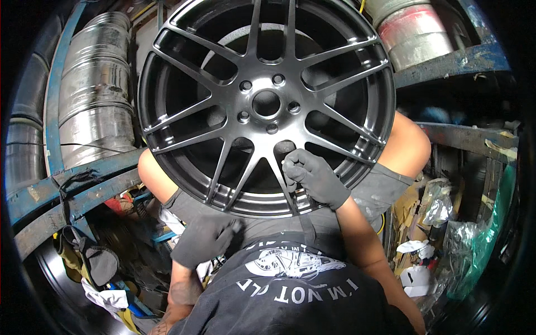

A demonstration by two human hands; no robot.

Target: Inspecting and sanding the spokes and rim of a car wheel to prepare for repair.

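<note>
Resting across the thighs [411, 146], apparently for steadiness, the dark wheel [258, 124] meets a narrowly pinched right hand [314, 177], contents unclear; left hand [207, 243] curled nearby, hold indeterminable.

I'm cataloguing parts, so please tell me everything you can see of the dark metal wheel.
The dark grey, satin-looking metal wheel is round, with seven pairs of slim spokes running from a smooth hub to the outer rim. Five bolt holes ring an open central hole; no tyre is fitted. Its face is toward the camera, and it appears to rest across the person's thighs. The dark-gloved right hand is curled over the lower-right spokes; whether it presses there cannot be told.
</note>
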